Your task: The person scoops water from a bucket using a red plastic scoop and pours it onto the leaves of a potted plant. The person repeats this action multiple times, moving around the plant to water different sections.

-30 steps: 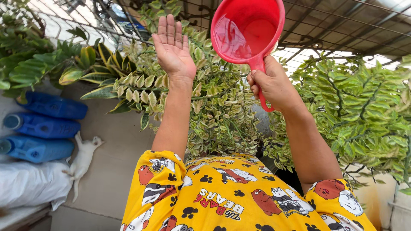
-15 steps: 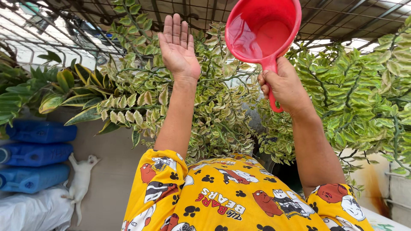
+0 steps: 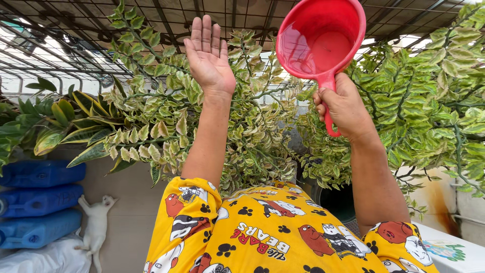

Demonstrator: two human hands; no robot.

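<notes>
My right hand [image 3: 344,105] grips the handle of a red plastic water dipper [image 3: 323,35], raised high with water in its bowl. My left hand [image 3: 207,56] is lifted beside it, flat and open, palm toward me, fingers together and pointing up. Both are held in front of a bushy plant with green and cream variegated leaves [image 3: 252,126]. My yellow printed sleeves fill the bottom of the view.
Three blue plastic jugs [image 3: 38,202] lie stacked at the left above a white sack [image 3: 35,258]. A white cat [image 3: 96,222] stretches on the paved floor beside them. More leafy plants [image 3: 429,101] stand at the right, a dark pot [image 3: 338,202] below, a metal grille overhead.
Both raised hands and the dipper have shifted slightly to the right in view, and the view has tilted so the jugs and cat sit lower and further left.
</notes>
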